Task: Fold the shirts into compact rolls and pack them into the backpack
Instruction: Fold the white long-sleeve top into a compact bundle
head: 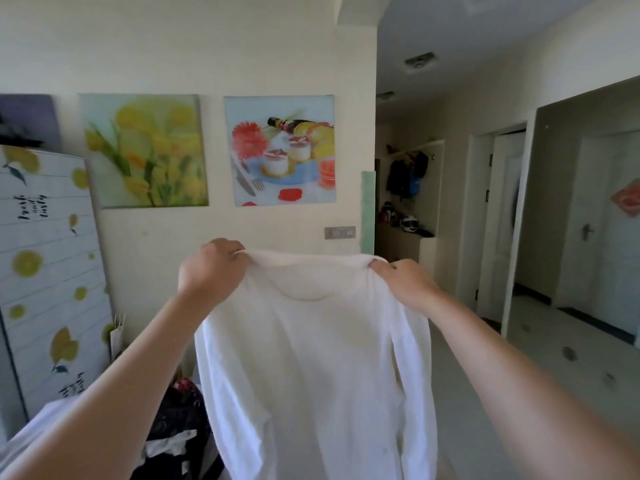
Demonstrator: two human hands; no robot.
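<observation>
We see the left hand (211, 268) raised in front of the chest, its fingers curled over and pinching the top edge of a white shirt (311, 375) at one shoulder. The right hand (403, 282) does the same at the other shoulder, thumb and fingers bunching the cloth. The two hands are well apart, and the collar edge runs taut between them. Both forearms reach up from the lower corners of the view.

The shirt hangs straight down from this grip in mid-air, touching nothing else that we can see. Its neckline curves just below the top edge, and one long sleeve hangs along the right side.

Below and left of the shirt lies a dark heap (180, 420) with a red floral patch and some white cloth; we cannot tell whether it is clothing or a bag. Further left stands a cabinet with lemon prints (45, 271). On the wall behind hang a yellow flower picture (143, 150) and a dessert picture (280, 150), with a switch plate (340, 232) under the latter. To the right a hallway shows hanging coats (407, 174) and a white door (588, 233).
</observation>
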